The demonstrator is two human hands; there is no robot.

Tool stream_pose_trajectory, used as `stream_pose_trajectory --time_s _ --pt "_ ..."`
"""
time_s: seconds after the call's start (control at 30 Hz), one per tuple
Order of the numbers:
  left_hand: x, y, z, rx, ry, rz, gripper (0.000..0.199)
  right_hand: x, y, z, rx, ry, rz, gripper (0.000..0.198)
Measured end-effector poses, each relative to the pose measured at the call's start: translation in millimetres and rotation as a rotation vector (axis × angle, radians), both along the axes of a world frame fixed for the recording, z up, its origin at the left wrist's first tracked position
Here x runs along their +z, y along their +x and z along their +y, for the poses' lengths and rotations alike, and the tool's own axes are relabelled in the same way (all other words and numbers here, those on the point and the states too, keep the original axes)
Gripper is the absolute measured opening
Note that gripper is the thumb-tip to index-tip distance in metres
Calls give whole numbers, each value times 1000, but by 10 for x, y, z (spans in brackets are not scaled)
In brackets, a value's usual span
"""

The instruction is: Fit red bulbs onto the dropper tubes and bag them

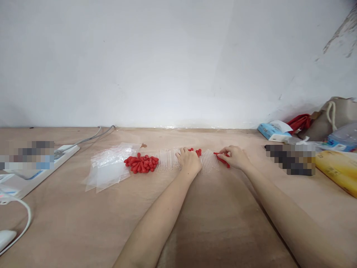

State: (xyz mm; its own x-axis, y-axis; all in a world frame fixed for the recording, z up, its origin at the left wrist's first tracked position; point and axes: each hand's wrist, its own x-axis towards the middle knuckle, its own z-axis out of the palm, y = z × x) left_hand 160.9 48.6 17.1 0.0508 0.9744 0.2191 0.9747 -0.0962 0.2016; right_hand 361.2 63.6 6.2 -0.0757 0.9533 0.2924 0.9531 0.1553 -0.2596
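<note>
My left hand (189,161) is curled down over a row of thin clear tubes (167,160), its fingertips mostly hidden. Beyond its knuckles, a few red rubber bulbs (198,152) show. More clear tubes (209,162) lie side by side between my two hands. At the right end of the row, my right hand (234,157) pinches a slim red rubber piece (222,158) between thumb and fingers. To the left of the tubes sits a heap of red rubber bulbs (141,163).
Clear zip bags (108,167) lie left of the heap on the wooden table (83,230). A white power strip (41,175) with cables is at far left. A blue tissue box (273,132), a yellow packet (337,169) and a grey bag (318,121) stand at right. A wall (167,67) rises behind.
</note>
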Motion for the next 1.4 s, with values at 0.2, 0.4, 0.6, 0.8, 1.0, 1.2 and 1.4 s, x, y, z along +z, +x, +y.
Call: stream_pose_trajectory --time_s 0.2,0.4,0.6,0.8,1.0,1.2,1.4 --pt "38 43 15 54 -47 -9 31 -29 -12 15 -15 -15 -7 18" --pt "68 48 38 80 -102 -36 27 -22 -61 -4 -54 -15 -1 15" --pt "242 -150 -34 33 -49 -65 30 23 -121 -62 -91 -4 2 16" --pt "256 -793 -347 -231 118 -32 22 -51 -122 -40 -33 60 54 17" --pt "-80 -1329 -627 -526 273 -158 18 -131 -90 5 53 141 200 25" --pt "-326 -1421 -658 -605 386 -189 21 -57 -235 -62 161 254 333 23" --pt "-309 -1383 -663 -596 365 -179 18 -62 -810 -439 481 279 391 21"
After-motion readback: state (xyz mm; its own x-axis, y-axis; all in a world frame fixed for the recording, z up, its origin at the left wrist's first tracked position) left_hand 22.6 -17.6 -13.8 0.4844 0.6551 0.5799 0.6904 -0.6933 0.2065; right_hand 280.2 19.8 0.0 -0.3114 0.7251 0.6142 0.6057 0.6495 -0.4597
